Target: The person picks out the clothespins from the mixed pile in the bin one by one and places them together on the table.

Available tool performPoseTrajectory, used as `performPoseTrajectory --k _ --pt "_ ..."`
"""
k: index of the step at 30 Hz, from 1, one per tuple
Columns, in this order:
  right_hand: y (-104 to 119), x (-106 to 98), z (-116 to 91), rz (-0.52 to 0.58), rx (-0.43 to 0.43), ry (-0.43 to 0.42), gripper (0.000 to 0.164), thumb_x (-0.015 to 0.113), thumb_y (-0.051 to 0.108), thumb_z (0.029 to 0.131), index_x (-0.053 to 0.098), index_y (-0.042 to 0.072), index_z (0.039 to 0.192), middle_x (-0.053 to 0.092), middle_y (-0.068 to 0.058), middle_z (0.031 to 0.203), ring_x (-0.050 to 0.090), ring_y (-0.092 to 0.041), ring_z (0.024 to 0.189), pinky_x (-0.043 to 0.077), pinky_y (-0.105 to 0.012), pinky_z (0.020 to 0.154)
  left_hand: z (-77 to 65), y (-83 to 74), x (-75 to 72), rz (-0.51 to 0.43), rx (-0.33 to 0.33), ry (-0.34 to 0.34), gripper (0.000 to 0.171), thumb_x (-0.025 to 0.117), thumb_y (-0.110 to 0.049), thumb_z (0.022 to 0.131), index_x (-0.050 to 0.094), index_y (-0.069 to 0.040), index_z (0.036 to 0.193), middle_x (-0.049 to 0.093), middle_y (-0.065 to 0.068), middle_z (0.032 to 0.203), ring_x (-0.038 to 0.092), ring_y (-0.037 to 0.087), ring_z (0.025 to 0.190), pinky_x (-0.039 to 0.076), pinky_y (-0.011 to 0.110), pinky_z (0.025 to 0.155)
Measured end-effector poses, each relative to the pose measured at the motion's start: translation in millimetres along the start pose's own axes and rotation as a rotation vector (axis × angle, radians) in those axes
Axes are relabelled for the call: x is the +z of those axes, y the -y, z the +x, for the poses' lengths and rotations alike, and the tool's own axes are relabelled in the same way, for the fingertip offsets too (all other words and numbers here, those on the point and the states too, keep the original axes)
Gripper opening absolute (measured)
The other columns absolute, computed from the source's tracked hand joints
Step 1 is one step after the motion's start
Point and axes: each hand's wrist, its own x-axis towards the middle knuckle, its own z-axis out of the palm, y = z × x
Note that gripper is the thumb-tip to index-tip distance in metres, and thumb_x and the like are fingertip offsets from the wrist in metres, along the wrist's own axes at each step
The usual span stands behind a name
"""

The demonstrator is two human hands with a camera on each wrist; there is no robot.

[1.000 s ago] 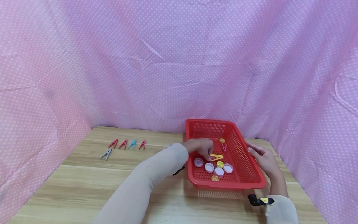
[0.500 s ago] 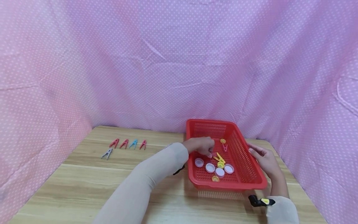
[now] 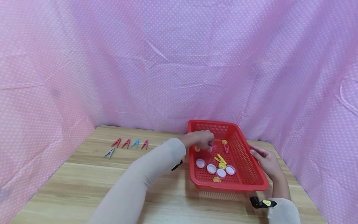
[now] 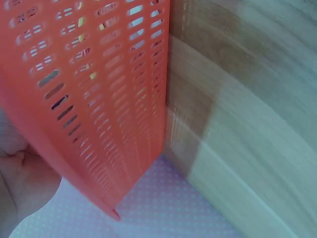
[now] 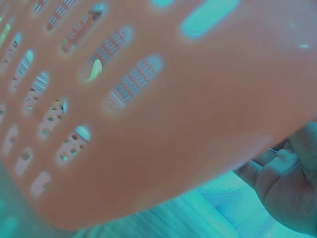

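In the head view a red plastic basket [image 3: 232, 186] stands on the wooden table. My left hand [image 3: 202, 138] reaches over its left side and pinches a pink clothespin [image 3: 213, 147] inside, partly hidden by the fingers. My right hand [image 3: 267, 161] grips the basket's right rim, thumb near the top edge. Inside lie a yellow clothespin [image 3: 221, 159], another pink clothespin [image 3: 226, 149], several white caps [image 3: 211, 169] and several yellow caps [image 3: 216, 179]. Through the basket wall, the left wrist view shows part of my left hand [image 4: 25, 183] beyond the rim.
Left on the table, red clothespins [image 3: 126, 143] and a blue clothespin [image 3: 135, 143] form a row, with a grey clothespin [image 3: 109, 152] in front of them. A pink dotted cloth [image 3: 179, 62] hangs behind the table and along its sides.
The yellow clothespin has turned and slid toward the front right. My left hand has moved farther back in the basket with the pink clothespin, uncovering a yellow cap. My right hand keeps the rim.
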Motion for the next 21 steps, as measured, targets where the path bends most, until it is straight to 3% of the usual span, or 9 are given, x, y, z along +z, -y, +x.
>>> performPoseTrajectory --k 10,15,21 --pt "1 1 -1 -0.016 -0.016 -0.012 0.060 0.057 0.039 0.105 0.045 0.004 0.153 0.069 -0.015 0.124 0.074 -0.018 0.088 0.062 -0.036 0.072 -17.1 5.9 -20.8 0.027 0.022 -0.010 0.024 0.077 -0.029 0.094 0.065 -0.016 0.078 0.054 -0.005 0.069 0.048 0.008 0.063 0.038 0.022 0.055" --pt "1 1 0 -0.011 -0.020 -0.011 0.060 0.057 0.038 0.105 0.045 0.003 0.153 0.071 -0.011 0.121 0.074 -0.018 0.087 0.062 -0.036 0.072 -31.0 10.8 -32.7 0.050 0.037 -0.043 0.022 0.076 -0.028 0.094 0.066 -0.016 0.079 0.056 -0.006 0.069 0.048 0.007 0.063 0.038 0.021 0.054" --pt "1 0 0 -0.003 -0.021 -0.010 0.061 0.058 0.038 0.105 0.046 0.002 0.152 0.072 0.000 0.116 0.074 -0.017 0.087 0.062 -0.036 0.072 -47.5 18.2 -44.9 0.113 0.074 -0.077 0.035 0.077 -0.029 0.093 0.054 -0.017 0.070 0.045 -0.008 0.063 0.038 0.005 0.059 0.031 0.021 0.053"
